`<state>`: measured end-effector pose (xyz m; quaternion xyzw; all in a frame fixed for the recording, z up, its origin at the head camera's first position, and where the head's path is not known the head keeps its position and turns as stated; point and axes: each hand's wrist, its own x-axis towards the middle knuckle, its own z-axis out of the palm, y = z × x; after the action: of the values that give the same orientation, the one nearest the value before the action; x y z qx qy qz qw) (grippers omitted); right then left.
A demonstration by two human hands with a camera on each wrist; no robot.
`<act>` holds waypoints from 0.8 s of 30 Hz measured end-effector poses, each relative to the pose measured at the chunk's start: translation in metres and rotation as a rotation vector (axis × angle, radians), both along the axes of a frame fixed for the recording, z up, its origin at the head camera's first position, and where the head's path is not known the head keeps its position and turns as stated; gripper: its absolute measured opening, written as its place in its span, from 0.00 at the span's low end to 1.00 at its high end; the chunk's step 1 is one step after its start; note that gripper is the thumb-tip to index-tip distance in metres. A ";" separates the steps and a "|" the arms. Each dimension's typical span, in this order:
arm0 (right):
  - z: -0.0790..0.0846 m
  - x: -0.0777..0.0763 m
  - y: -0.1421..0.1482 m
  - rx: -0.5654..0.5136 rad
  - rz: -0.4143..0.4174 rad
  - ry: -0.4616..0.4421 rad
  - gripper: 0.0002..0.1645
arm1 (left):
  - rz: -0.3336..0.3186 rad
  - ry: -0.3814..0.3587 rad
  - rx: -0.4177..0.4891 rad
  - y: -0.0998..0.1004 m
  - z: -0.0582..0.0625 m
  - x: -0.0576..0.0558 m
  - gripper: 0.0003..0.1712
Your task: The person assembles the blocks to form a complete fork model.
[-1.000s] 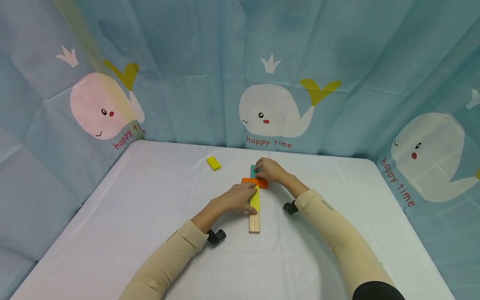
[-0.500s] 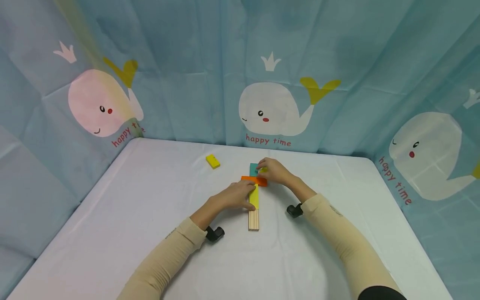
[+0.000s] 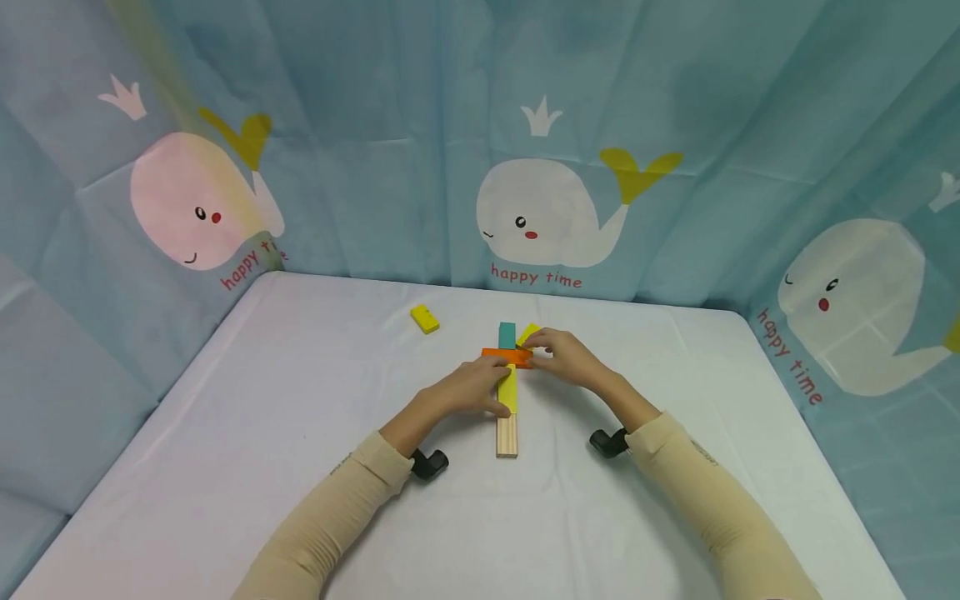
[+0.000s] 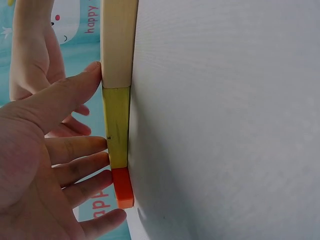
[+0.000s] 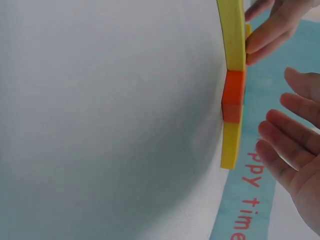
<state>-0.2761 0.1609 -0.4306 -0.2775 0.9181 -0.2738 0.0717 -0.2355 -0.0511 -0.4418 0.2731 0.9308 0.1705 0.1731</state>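
Observation:
A row of wooden blocks runs away from me: a natural wood block (image 3: pixel 507 437), a yellow block (image 3: pixel 508 393), an orange block (image 3: pixel 523 360) lying crosswise, then a teal block (image 3: pixel 507 335). My left hand (image 3: pixel 474 388) rests its outstretched fingertips along the row at the yellow and orange blocks; its thumb touches near the natural wood joint. Beside the teal one, a slanted yellow block (image 3: pixel 527 333) meets the orange block's far right side. My right hand (image 3: pixel 567 357) is just right of it, fingers loosely extended; in the right wrist view they hold nothing.
Another yellow block (image 3: pixel 425 319) lies alone at the back left of the white-covered table (image 3: pixel 360 533). A blue curtain (image 3: pixel 390 200) with whale prints stands round the table's back and sides. Black wrist cameras (image 3: pixel 430 465) hang under both wrists.
My right hand has let go of the slanted yellow block and drawn back to the right, uncovering it and the teal block. The left hand has stayed on the row.

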 end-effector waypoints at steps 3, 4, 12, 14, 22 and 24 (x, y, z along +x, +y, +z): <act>0.001 0.007 0.003 -0.016 -0.002 -0.003 0.18 | 0.004 -0.002 -0.003 0.001 0.002 0.000 0.45; 0.001 0.010 0.003 -0.020 -0.006 -0.004 0.18 | 0.005 -0.002 -0.004 0.001 0.003 0.000 0.45; 0.004 0.035 0.005 -0.029 0.016 -0.028 0.21 | -0.003 0.020 -0.020 0.002 0.003 0.001 0.45; 0.004 0.040 0.004 -0.024 0.030 -0.027 0.21 | -0.007 0.033 -0.024 0.003 0.002 0.001 0.45; 0.002 0.055 0.000 0.028 0.096 -0.008 0.24 | 0.000 0.016 -0.013 0.002 0.003 0.002 0.44; 0.001 0.058 -0.001 0.033 0.100 -0.016 0.25 | -0.006 0.024 -0.013 0.002 0.003 0.003 0.44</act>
<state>-0.2182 0.1596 -0.4295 -0.3194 0.9070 -0.2569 0.0971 -0.2328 -0.0495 -0.4392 0.2768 0.9330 0.1608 0.1642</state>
